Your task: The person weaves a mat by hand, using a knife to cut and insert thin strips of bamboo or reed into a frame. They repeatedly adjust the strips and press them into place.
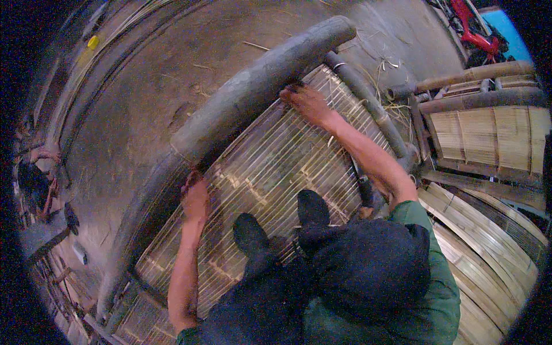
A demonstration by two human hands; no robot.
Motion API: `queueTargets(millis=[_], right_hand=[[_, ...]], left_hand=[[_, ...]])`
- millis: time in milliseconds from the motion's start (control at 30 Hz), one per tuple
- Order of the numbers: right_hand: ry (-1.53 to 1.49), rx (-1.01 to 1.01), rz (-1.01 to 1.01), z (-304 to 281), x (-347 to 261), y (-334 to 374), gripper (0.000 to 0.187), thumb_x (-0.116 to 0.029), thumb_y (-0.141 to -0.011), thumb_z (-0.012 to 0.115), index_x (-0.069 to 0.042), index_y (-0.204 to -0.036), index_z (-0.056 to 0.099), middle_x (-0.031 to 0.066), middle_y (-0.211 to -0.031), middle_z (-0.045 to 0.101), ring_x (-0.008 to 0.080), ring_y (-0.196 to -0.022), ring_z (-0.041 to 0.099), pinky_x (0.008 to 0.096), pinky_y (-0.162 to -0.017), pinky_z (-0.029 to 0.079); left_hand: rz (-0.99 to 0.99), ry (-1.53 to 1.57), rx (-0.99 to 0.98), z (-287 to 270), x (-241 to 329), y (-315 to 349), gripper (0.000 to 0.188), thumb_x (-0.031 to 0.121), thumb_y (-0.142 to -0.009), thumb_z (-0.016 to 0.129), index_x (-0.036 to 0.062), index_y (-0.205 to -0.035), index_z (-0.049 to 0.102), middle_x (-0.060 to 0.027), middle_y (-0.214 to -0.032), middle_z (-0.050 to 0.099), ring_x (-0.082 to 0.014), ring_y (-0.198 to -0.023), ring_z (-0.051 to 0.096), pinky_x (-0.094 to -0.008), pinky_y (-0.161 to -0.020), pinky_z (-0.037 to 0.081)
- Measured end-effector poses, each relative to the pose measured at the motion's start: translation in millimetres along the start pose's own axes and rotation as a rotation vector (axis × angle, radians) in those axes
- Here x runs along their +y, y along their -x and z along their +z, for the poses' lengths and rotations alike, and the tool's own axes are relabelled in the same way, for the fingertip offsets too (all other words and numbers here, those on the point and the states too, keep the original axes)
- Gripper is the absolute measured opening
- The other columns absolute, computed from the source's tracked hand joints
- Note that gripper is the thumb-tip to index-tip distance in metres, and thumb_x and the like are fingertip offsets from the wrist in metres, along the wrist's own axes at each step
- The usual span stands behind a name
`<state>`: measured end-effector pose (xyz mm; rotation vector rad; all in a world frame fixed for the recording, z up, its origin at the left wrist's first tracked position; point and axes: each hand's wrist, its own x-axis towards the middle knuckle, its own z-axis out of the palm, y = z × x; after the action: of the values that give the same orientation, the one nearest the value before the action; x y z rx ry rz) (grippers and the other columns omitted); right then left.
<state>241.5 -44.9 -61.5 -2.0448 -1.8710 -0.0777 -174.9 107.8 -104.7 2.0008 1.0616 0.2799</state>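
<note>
A thick grey bamboo pole (253,86) runs slantwise along the far edge of a slatted bamboo panel (270,155). My left hand (195,198) is closed at the panel's edge, against the pole's near side; a thin line on the pole runs down towards its fingers. Farther right along that edge, my right hand (310,105) has its fingers curled in beside the pole, with something dark at the fingertips. What either hand holds is too blurred to make out. My two dark-shod feet rest on the slats between my arms.
A thinner pole (368,95) borders the panel on the right. Bamboo furniture with pale woven panels (483,132) stands at the right, above wide split slats (489,236). Long strips (72,92) lie at the far left. A red machine or vehicle (477,37) shows at the upper right.
</note>
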Motion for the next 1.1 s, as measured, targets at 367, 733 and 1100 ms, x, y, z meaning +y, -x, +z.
queueTargets(millis=[367, 733, 1100], right_hand=[[-0.097, 0.236, 0.086, 10.5, -26.8, 5.3, 0.028, -0.021, -0.092, 0.051, -0.004, -0.114, 0.056, 0.0155, -0.113, 0.056, 0.0333, -0.111, 0.051, 0.0406, -0.095, 0.043], [-0.027, 0.186, 0.255, 15.3, -47.7, 36.4, 0.038, -0.019, -0.092, 0.053, -0.006, -0.127, 0.048, 0.0164, -0.125, 0.051, 0.0344, -0.117, 0.048, 0.0405, -0.098, 0.041], [0.088, 0.063, 0.255, 7.7, -49.4, 25.7, 0.034, -0.015, -0.091, 0.052, -0.012, -0.124, 0.052, 0.0101, -0.123, 0.055, 0.0316, -0.116, 0.048, 0.0419, -0.102, 0.035]], left_hand=[[0.544, -0.541, -0.008, -25.9, -32.5, 1.3, 0.035, 0.018, -0.093, 0.048, 0.0069, -0.126, 0.047, -0.026, -0.101, 0.06, -0.0394, -0.094, 0.058, -0.0452, -0.078, 0.046], [0.383, -0.383, 0.062, 4.9, 7.5, -8.6, 0.02, 0.015, -0.087, 0.059, 0.004, -0.104, 0.057, -0.0161, -0.099, 0.059, -0.0326, -0.099, 0.054, -0.0414, -0.083, 0.045], [0.301, -0.693, 0.273, 7.9, 35.1, 3.6, 0.021, 0.021, -0.084, 0.062, 0.0152, -0.104, 0.061, -0.0063, -0.103, 0.059, -0.0268, -0.095, 0.053, -0.0403, -0.081, 0.036]])
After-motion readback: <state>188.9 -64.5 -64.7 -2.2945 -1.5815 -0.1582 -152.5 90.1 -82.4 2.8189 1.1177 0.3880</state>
